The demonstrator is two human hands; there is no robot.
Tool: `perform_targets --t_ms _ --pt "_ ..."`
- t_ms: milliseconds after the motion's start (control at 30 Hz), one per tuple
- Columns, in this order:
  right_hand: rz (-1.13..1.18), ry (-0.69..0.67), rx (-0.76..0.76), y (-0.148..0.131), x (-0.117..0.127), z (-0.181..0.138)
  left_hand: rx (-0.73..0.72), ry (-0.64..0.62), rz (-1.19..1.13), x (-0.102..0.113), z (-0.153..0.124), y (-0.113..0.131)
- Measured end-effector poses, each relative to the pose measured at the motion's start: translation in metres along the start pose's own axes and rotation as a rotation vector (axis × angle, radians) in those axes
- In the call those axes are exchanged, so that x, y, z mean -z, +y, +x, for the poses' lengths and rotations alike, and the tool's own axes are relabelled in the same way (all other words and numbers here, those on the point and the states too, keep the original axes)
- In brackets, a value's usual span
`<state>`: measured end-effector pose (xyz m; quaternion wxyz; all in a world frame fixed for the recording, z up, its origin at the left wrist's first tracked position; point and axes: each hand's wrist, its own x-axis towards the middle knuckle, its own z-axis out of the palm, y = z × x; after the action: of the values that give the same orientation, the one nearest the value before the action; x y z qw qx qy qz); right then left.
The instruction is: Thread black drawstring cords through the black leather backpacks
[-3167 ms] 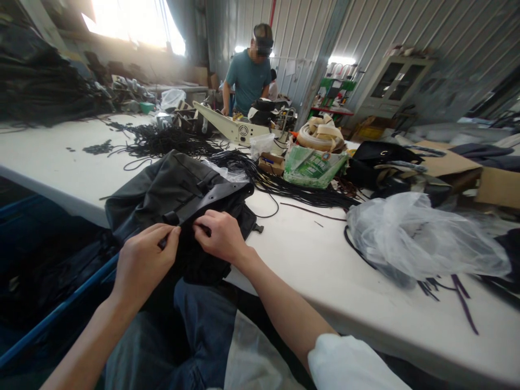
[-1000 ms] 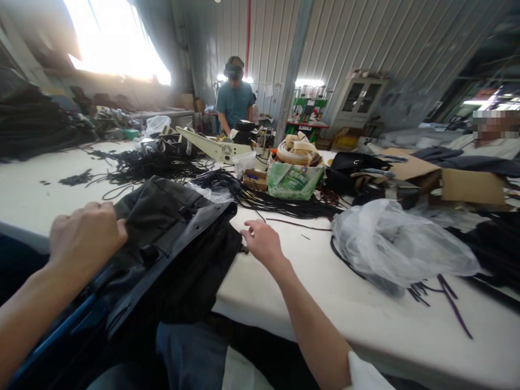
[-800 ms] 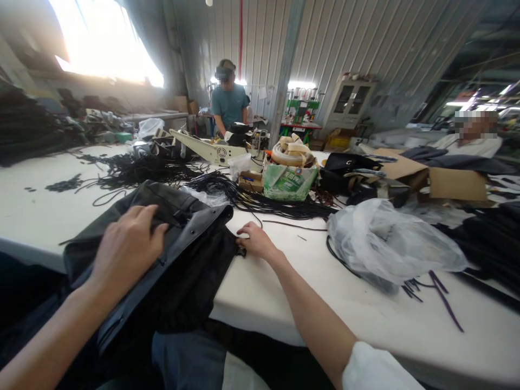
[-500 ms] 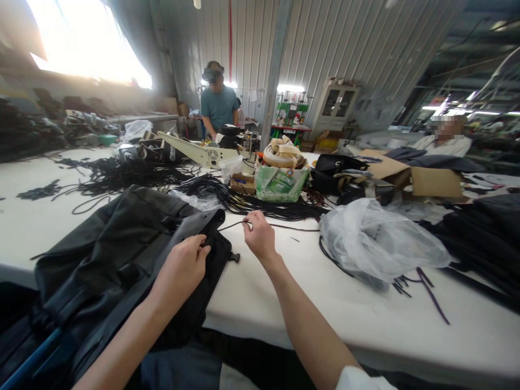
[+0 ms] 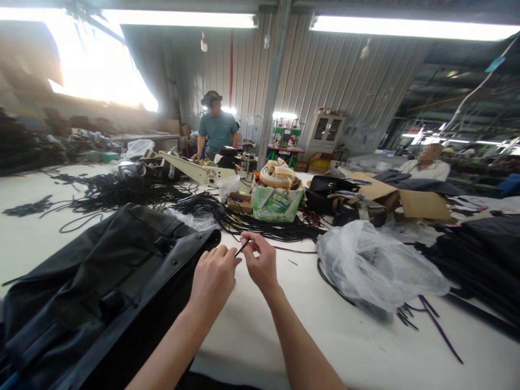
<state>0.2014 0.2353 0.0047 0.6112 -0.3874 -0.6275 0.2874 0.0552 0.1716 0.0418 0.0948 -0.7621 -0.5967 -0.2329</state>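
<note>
A black bag (image 5: 114, 276) lies across the near left of the white table (image 5: 292, 325). My right hand (image 5: 260, 262) pinches one end of a thin black cord (image 5: 242, 248) between thumb and fingers. My left hand (image 5: 213, 279) is closed just left of it, its fingertips at the cord's lower end, beside the bag's stiff edge. A heap of black cords (image 5: 244, 219) lies just beyond both hands.
A crumpled clear plastic bag (image 5: 377, 265) lies to the right, with purple strips (image 5: 430, 317) by it. Behind the cords stand a green packet (image 5: 276, 201) and cardboard boxes (image 5: 422, 203). One person (image 5: 217, 130) stands at the far side; another (image 5: 428, 165) sits at the right.
My right hand has picked a thin cord from the table and brought it toward me. My left hand left the bag's edge and met it. The camera tilted upward.
</note>
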Motion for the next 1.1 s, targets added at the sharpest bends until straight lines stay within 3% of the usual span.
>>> perform_targets --t_ms 133,233,433,600,667,767,967,1033,1100 --pt "0.490 -0.121 -0.245 -0.005 0.004 0.005 -0.024 0.027 0.048 -0.005 -0.008 -0.006" --pt "0.695 0.002 -0.356 0.001 0.011 0.013 -0.039 0.019 0.091 -0.008 -0.015 -0.009" --pt "0.629 0.356 -0.418 0.025 0.032 0.031 -0.079 -0.130 0.122 -0.011 -0.040 -0.015" --pt "0.517 0.425 -0.302 0.019 0.030 0.030 -0.076 -0.248 0.138 -0.005 -0.058 -0.015" --pt "0.434 0.360 -0.206 0.009 0.024 0.023 -0.064 -0.289 0.127 -0.006 -0.064 -0.012" --pt "0.281 0.125 -0.095 -0.006 0.014 0.009 0.032 -0.283 -0.020 -0.010 -0.069 -0.009" --pt "0.223 -0.488 -0.003 -0.029 -0.004 -0.024 0.608 -0.107 -1.050 0.007 -0.059 -0.025" --pt "0.203 -0.592 0.040 -0.036 -0.010 -0.030 0.736 -0.101 -1.293 0.016 -0.055 -0.035" --pt "0.191 -0.644 0.057 -0.041 -0.014 -0.034 0.820 -0.081 -1.360 0.022 -0.053 -0.044"
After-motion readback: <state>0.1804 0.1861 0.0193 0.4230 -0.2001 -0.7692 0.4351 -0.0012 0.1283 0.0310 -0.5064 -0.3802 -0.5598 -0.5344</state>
